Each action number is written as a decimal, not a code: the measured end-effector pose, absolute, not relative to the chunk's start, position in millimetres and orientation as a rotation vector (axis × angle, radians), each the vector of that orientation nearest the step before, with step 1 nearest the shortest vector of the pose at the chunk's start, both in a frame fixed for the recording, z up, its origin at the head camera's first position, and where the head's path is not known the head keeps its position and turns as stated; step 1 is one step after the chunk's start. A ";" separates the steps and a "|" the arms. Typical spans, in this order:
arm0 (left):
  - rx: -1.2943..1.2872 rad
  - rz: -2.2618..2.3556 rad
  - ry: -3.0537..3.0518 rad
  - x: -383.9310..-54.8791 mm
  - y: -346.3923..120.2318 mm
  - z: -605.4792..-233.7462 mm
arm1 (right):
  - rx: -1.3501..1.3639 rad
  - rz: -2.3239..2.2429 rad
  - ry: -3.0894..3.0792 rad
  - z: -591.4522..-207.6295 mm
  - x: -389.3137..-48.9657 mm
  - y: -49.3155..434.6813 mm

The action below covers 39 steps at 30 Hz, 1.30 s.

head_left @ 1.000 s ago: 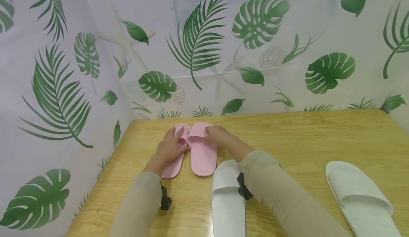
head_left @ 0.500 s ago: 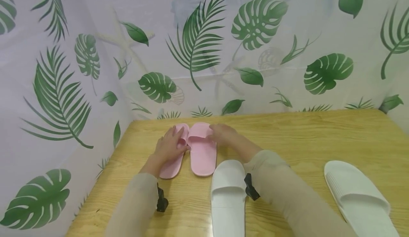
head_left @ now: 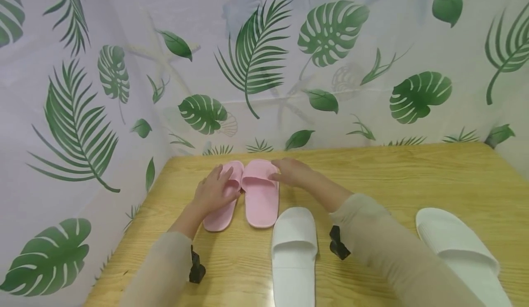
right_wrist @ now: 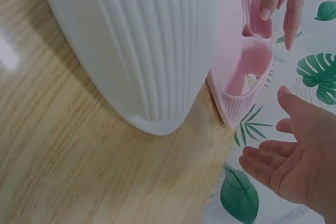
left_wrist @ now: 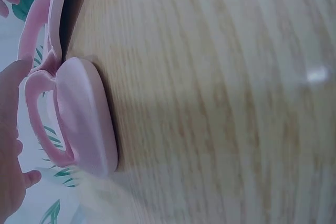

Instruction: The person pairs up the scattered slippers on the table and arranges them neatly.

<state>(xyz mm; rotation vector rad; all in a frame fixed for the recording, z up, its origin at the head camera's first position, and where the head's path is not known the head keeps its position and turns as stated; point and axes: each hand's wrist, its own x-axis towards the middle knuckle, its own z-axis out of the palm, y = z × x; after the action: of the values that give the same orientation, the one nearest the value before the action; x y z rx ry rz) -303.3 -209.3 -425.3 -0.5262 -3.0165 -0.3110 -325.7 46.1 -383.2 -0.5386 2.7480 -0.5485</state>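
Two pink slippers stand side by side at the far left of the table, the left one slightly angled, the right one straighter. Over the left slipper's strap hovers my left hand, fingers spread and holding nothing. My right hand is beside the right slipper's strap, its fingertips overlapping the strap's edge in the head view. In the right wrist view that hand is apart from the pink slippers, palm bare and fingers relaxed. The left wrist view has the left hand just off the pink straps.
A white slipper lies close in front of the right pink one, toe pointing away. Another white slipper lies at the right, partly behind the right sleeve. Leaf-printed cloth rises behind the wooden table.
Both hands have come away from the pink slippers, the left slightly back and left, the right to the right. The slippers have stayed in place on the table.
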 end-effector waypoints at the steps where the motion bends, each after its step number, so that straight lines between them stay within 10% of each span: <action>1: -0.533 -0.315 -3.012 -301.9 -209.7 -424.8 | -0.546 -0.545 2.752 -382.5 -325.2 46.6; 39: -0.930 -0.310 -2.902 -253.6 -166.4 -397.5 | -1.066 -0.276 3.071 -355.9 -256.3 96.0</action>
<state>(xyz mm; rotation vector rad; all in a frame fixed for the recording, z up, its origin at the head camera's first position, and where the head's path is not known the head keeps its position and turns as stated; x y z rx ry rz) -253.6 -166.4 -397.5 -0.9300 -2.9019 -0.3097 -256.3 96.0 -355.9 -1.0659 3.0713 -0.2762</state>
